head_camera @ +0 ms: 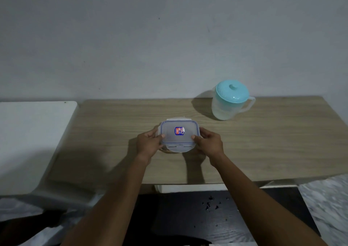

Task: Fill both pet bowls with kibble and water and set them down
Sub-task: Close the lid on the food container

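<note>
A clear plastic container (pixel 178 132) with a blue-rimmed snap lid and a small red and blue label sits in the middle of the wooden table (pixel 263 142). My left hand (pixel 148 144) grips its left end, thumb on the lid. My right hand (pixel 209 142) grips its right end the same way. The container's front flap hangs loose toward me. Its contents are hidden under the lid. A translucent water jug (pixel 228 101) with a turquoise lid stands at the back right of the table. No pet bowl is in view.
A white surface (pixel 32 142) adjoins the table on the left. Below the table's front edge lies a dark floor mat (pixel 188 217) with several scattered dark bits on it. Pale marbled flooring (pixel 327 208) shows at the right. A grey wall backs the table.
</note>
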The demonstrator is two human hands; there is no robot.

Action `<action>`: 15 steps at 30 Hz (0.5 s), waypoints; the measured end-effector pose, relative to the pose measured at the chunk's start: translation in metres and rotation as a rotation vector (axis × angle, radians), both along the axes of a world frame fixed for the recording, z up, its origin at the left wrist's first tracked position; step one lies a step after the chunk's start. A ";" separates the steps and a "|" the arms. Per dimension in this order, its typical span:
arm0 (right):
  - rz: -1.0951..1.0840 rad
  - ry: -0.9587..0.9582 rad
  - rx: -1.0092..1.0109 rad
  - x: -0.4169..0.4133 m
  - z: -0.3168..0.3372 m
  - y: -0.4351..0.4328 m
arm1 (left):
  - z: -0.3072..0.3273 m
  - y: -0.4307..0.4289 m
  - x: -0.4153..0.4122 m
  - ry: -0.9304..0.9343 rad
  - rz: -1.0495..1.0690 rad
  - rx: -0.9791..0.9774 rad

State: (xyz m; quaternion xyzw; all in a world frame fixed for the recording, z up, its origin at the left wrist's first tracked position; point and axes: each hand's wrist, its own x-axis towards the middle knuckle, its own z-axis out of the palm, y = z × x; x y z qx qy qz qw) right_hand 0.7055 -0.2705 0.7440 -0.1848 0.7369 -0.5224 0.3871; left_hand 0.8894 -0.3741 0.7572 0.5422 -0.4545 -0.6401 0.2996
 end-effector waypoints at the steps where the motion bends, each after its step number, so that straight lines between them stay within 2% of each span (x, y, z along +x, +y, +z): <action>1: 0.007 0.037 0.018 -0.002 0.001 -0.002 | 0.000 0.000 0.000 0.015 0.001 0.001; 5: 0.064 0.116 0.076 -0.009 0.003 -0.008 | -0.003 0.000 0.001 0.038 0.000 0.004; 15: -0.028 -0.040 0.005 -0.007 -0.009 0.000 | 0.002 0.003 0.005 0.144 0.019 0.079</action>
